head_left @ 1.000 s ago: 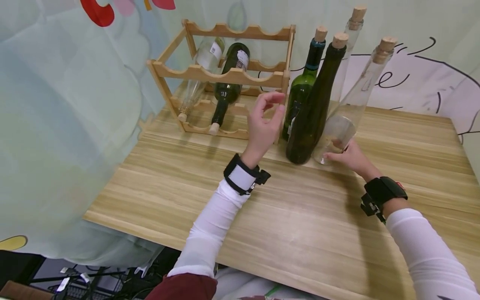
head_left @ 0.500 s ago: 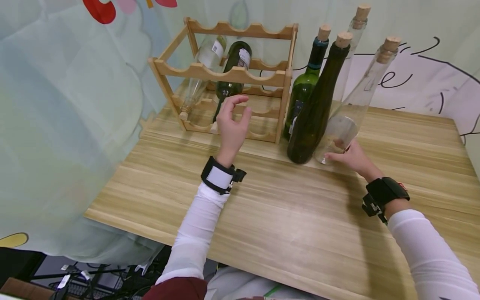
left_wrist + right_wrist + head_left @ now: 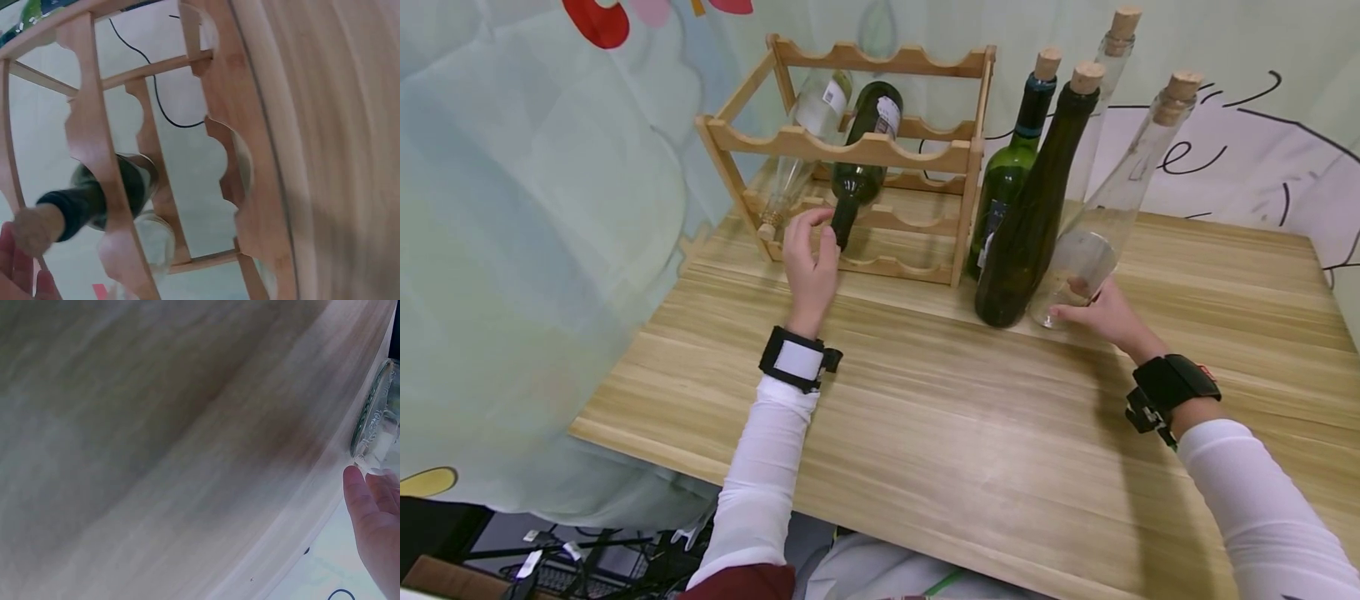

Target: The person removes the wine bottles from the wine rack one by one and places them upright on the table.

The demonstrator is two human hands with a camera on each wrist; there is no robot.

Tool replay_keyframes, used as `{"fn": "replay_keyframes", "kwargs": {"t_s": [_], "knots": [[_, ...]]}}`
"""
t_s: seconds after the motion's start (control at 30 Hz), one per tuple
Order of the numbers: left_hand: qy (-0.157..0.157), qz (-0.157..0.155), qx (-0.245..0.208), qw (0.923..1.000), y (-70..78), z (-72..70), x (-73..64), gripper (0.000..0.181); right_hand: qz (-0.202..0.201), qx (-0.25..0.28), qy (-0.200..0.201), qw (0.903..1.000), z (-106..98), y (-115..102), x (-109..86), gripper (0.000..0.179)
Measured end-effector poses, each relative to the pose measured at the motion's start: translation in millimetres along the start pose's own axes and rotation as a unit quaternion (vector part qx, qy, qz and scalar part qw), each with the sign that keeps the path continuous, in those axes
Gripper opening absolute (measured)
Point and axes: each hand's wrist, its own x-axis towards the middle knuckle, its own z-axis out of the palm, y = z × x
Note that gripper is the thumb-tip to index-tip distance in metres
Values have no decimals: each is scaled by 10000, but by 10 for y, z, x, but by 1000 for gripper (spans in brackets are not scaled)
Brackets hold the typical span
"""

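In the head view, my left hand [image 3: 811,271] is at the neck of a dark green wine bottle [image 3: 861,177] lying in the wooden rack [image 3: 895,152]. Its fingers are bent loosely and its fingertips overlap the bottle's cork [image 3: 39,230] in the left wrist view. To the right, my right hand [image 3: 1112,321] holds the base of a corked clear glass bottle [image 3: 1131,187], thumb in front and fingers seen through the glass. This bottle stands beside a dark slender bottle [image 3: 1026,225].
A green bottle [image 3: 1006,183] and a tall clear bottle [image 3: 1084,142], both corked, stand behind the dark slender one. Another clear bottle [image 3: 820,108] lies at the left in the rack. The wooden table [image 3: 970,433] meets a printed cloth backdrop [image 3: 580,208].
My left hand has moved left and down, from beside the standing bottles to the neck of the dark green bottle in the rack. My right hand has stayed at the clear bottle's base.
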Motion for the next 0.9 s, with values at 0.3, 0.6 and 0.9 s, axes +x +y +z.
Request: {"fn": "replay_keyframes", "kwargs": {"t_s": [0.3,0.6,0.9], "knots": [[-425,354,810,9952,-252,-29,-32,70,60,-71,-130,9999,-26,28,-9,74],[-918,374,1419,9849,-429,-60,-81,89,65,-124,-112,9998,-26,25,-2,75],[-1235,359,1775,9757,-512,-25,-16,77,49,-156,-102,9998,-26,19,-10,74]]}}
